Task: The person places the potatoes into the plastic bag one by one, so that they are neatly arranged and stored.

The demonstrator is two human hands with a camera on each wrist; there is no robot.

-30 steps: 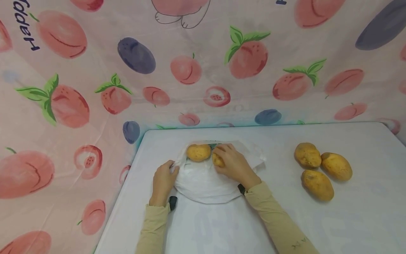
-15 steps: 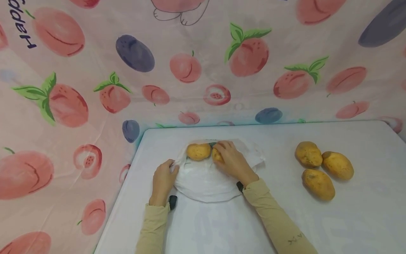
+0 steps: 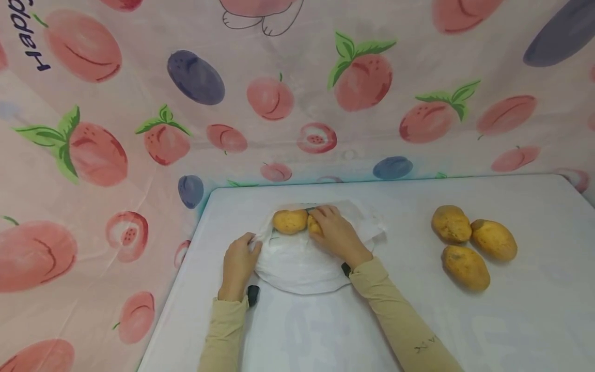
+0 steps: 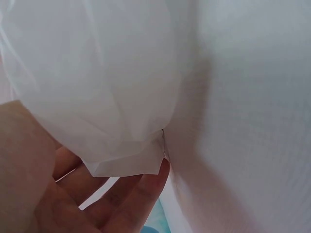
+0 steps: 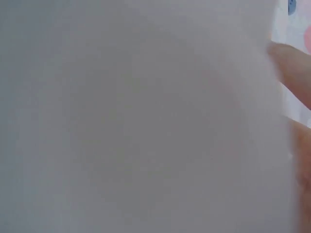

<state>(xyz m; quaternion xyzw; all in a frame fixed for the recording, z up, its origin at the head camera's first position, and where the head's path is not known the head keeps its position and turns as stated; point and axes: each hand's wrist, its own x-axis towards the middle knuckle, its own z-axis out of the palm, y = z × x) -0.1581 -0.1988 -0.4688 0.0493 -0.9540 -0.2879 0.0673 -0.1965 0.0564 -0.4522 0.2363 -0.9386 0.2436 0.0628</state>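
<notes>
A white plastic bag (image 3: 297,268) lies on the table with its mouth spread at the far side. At the mouth sits one yellow potato (image 3: 290,221). Right beside it, my right hand (image 3: 337,231) grips a second potato (image 3: 314,225) from above, and the fingers cover most of it. My left hand (image 3: 239,263) holds the bag's left edge; in the left wrist view the fingers (image 4: 131,199) reach under a fold of the plastic. White plastic fills most of the right wrist view, blurred, with parts of fingers (image 5: 296,73) at its right edge.
Three loose potatoes, an upper one (image 3: 451,223), a right one (image 3: 494,240) and a lower one (image 3: 466,268), lie grouped on the white table (image 3: 534,320) to the right. A fruit-print cloth (image 3: 297,67) hangs behind and to the left.
My right hand has shifted slightly left with its potato, closing the gap to the potato beside it. My left hand stays at the bag's edge. The head view has tilted a little.
</notes>
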